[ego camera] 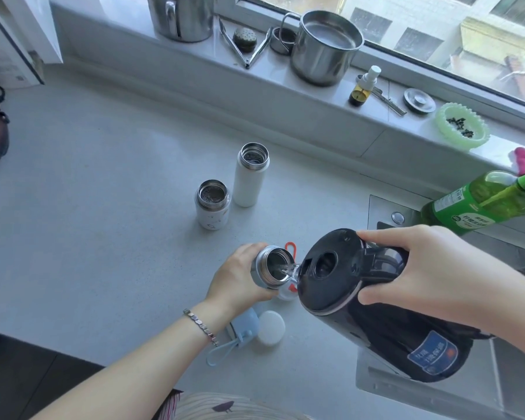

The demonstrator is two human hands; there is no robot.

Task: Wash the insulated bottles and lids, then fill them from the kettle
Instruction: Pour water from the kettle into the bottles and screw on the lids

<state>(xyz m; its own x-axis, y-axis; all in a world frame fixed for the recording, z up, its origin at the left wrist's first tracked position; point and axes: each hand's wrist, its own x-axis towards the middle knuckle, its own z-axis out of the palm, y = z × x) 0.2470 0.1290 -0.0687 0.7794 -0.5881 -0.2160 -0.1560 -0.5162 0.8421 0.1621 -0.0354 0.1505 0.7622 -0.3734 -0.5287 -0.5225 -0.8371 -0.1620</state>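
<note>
Gripping open bottle [262, 255] with left hand [240, 274] near the worktop's [103, 207] front edge. Clasping tilted kettle [331, 268] by its handle in right hand [431, 268], pouring water into that bottle.

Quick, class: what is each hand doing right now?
Left hand: grips the insulated bottle being filled.
Right hand: holds the black kettle, pouring.

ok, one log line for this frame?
phase: filling | left hand: grips grey bottle | right hand: tilts black kettle, water pouring in | tall white bottle, short white bottle: open, upright
</note>
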